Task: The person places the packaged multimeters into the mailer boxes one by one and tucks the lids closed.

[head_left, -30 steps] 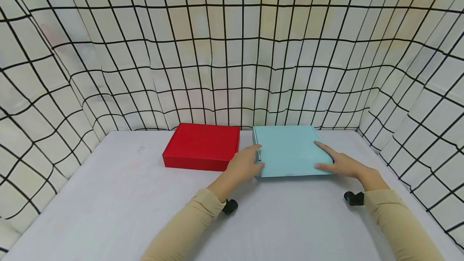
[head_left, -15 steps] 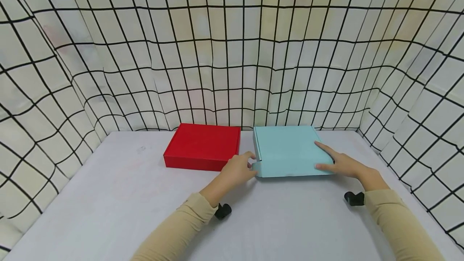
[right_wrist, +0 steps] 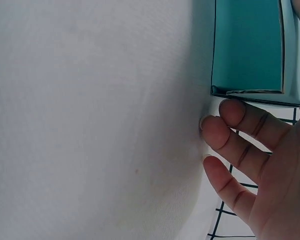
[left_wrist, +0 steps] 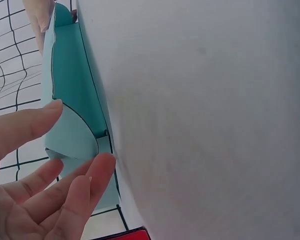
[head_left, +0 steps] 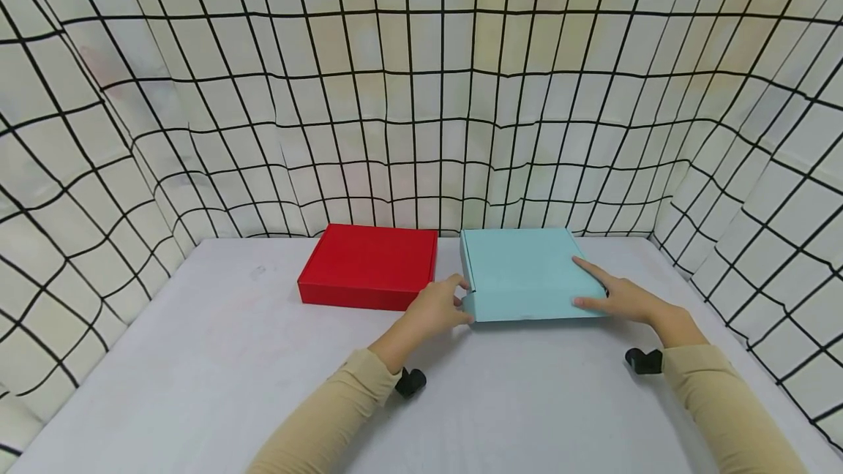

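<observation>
A flat light blue cardboard box [head_left: 520,269] lies at the back of the table, between both hands. At its front left corner is my left hand [head_left: 431,307], thumb and fingers curved around a rounded side flap [left_wrist: 74,131] that sticks out in the left wrist view. Behind that flap the box's front shows as a darker teal face [left_wrist: 75,75]. My right hand [head_left: 622,298] holds the box's right end, thumb and index finger over the lid. Its other fingers [right_wrist: 217,132] lie beside the end wall in the right wrist view.
A flat red box [head_left: 369,262] lies left of the blue one, close by my left hand. A white wall with black grid lines [head_left: 421,93] encloses the table [head_left: 197,357] at back and sides. Black wrist devices [head_left: 644,361] hang under both sleeves.
My left hand has drawn back from the lid's left edge to the front corner, and the flap there has shifted slightly inward since half a second ago. My right hand has stayed in place.
</observation>
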Available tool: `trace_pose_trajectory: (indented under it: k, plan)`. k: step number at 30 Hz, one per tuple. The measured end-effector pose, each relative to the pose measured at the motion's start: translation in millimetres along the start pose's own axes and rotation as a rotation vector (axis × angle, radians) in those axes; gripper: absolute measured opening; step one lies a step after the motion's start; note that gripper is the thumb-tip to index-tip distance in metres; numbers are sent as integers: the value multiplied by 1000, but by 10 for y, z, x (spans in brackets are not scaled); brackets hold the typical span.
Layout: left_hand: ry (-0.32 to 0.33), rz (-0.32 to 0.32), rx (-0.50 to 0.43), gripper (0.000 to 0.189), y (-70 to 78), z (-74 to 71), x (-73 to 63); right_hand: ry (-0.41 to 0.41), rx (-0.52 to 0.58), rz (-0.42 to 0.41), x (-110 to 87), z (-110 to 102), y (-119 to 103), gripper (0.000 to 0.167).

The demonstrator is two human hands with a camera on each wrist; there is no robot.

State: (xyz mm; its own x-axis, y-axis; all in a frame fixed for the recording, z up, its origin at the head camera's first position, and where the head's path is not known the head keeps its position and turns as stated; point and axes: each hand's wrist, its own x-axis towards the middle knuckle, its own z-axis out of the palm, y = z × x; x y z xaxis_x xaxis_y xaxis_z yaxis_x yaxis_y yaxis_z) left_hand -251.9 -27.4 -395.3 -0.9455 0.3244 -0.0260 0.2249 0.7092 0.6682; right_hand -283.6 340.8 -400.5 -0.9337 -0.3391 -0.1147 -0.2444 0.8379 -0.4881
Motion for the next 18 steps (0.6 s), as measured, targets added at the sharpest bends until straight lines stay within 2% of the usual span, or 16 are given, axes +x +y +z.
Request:
trace_pose_trajectory:
  k: [10, 18]
  plan:
    - [-32, -15, 2, 51, 55, 9, 8, 21, 13, 3, -5, 21, 8, 93]
    - [-21, -40, 32, 52, 45, 4, 24, 17, 41, -10, -41, 23, -5, 92]
